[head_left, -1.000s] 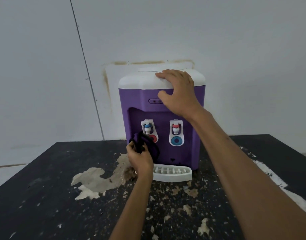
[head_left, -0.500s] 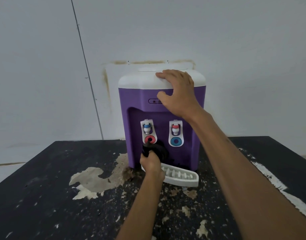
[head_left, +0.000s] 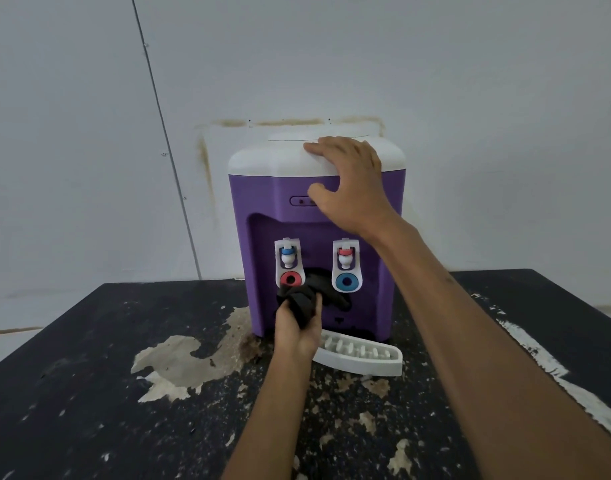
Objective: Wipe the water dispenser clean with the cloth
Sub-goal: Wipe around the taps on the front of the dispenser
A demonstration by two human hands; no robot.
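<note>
A purple water dispenser [head_left: 262, 199] with a white top stands at the back of the table. Two white taps sit in its front recess, the left tap [head_left: 288, 261] with a red ring and the right tap [head_left: 345, 266] with a blue ring. My left hand [head_left: 297, 329] grips a bunched dark cloth [head_left: 307, 299] and holds it against the recess between and below the taps. My right hand [head_left: 349, 183] lies over the white top's front edge, fingers spread on top and thumb on the purple front, covering part of the indicator panel.
A white drip tray [head_left: 362, 355] lies skewed on the table in front of the dispenser's base. The black table [head_left: 89, 410] has large patches of peeled paint at left and centre. A white wall stands close behind the dispenser.
My left hand moved the cloth from the recess's left side to between the taps. The drip tray swung out to the right, askew. My right hand stayed on the top.
</note>
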